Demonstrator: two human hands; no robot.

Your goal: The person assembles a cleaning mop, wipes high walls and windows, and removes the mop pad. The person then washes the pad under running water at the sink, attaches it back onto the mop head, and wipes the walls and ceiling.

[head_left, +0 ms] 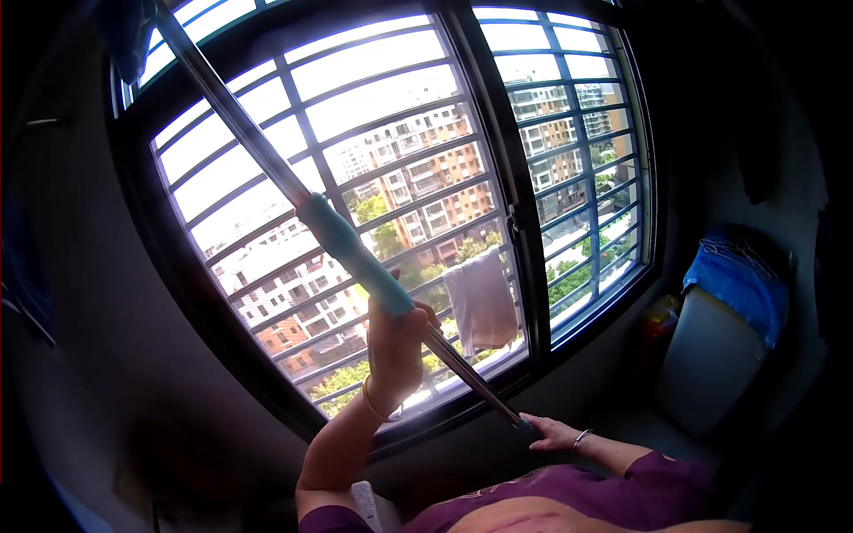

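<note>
A long metal pole (244, 129) with a teal sleeve grip (355, 258) runs diagonally across the window, from the upper left down to the lower right. My left hand (395, 342) is wrapped round it at the lower end of the teal grip, a yellow bangle on the wrist. Down at the pole's bottom end, my right hand (553, 433) closes on the tip, with a silver bangle on that wrist. At the upper left, dark blue fabric (127, 40) hangs by the pole's top; whether the two are joined I cannot tell.
A dark-framed sliding window (524, 231) with horizontal bars fills the view ahead. A pale cloth (482, 302) hangs at the bars. To the right stands a light-coloured bin-like box (724, 355) with a blue cover (737, 289) and thin wires or hangers on top.
</note>
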